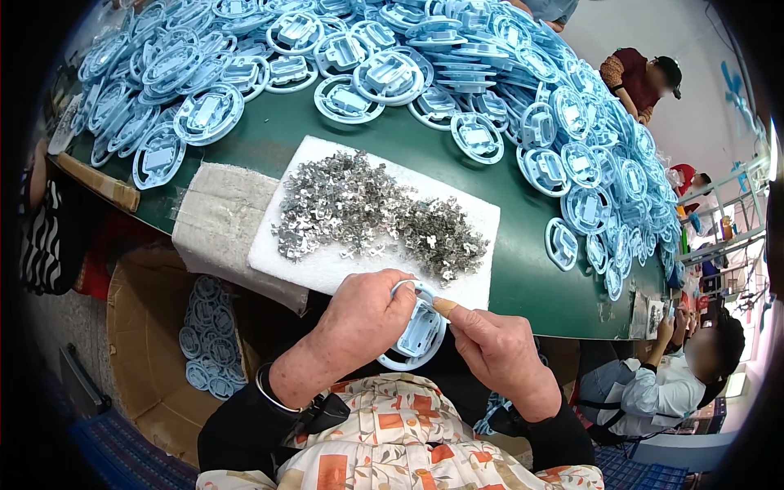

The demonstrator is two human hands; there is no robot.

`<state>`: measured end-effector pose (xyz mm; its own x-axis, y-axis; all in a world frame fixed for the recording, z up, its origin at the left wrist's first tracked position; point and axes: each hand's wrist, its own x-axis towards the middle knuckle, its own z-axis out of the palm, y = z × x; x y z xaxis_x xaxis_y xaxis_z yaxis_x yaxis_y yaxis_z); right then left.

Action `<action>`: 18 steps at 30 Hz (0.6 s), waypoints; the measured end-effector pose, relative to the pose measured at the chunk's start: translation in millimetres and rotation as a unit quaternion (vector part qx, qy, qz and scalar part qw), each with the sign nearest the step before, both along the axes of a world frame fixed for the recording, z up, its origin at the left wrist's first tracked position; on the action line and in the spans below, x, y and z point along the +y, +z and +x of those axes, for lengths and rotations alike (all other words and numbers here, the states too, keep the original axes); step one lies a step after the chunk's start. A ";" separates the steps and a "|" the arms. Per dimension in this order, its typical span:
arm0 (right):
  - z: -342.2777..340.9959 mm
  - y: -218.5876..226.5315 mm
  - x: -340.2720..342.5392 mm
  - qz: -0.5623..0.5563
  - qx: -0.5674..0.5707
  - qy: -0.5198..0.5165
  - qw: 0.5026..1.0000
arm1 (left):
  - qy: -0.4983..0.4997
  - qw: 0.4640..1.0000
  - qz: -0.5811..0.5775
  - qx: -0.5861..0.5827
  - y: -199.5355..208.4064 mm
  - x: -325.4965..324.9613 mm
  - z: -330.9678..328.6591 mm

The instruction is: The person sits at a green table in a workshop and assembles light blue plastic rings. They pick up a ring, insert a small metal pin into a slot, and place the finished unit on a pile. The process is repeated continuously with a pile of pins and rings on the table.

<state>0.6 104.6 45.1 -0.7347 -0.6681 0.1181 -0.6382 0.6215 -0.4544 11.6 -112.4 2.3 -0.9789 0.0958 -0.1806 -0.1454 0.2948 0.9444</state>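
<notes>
A light blue plastic wheel-shaped part (423, 333), an oval ring with a boxy middle, is held tilted in front of my body, just off the table's near edge. My left hand (363, 314) grips it by its upper left rim, thumb on top. From the other side my right hand (502, 351) is closed against the rim, with a tan cover on one fingertip. Whether a small piece is pinched there is hidden. Beyond my hands, a heap of small silvery metal clips (347, 204) lies on a white foam board (388, 278).
Large piles of the same blue parts (384, 77) cover the far and right sides of the green table (523, 269). A wrapped pale block (222, 216) abuts the board. At lower left, a cardboard box (151, 351) holds several blue parts. People sit along the right.
</notes>
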 end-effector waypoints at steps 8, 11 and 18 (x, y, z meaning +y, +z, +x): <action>1.3 5.7 4.3 0.068 0.000 0.020 0.997 | -0.005 1.000 0.003 -0.007 -1.1 -0.5 0.0; 1.7 8.1 5.0 0.079 -0.004 0.018 0.997 | -0.011 1.000 0.008 -0.020 -0.2 -1.0 -1.0; 1.6 11.1 2.5 0.085 -0.018 0.014 0.996 | -0.002 1.000 -0.008 -0.004 -0.8 0.4 1.2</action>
<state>2.2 107.1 56.1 -0.7168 -0.6969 -0.0244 -0.6421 0.6733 -0.3666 12.7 -112.0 1.5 -0.9770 0.0962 -0.1901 -0.1518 0.3113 0.9381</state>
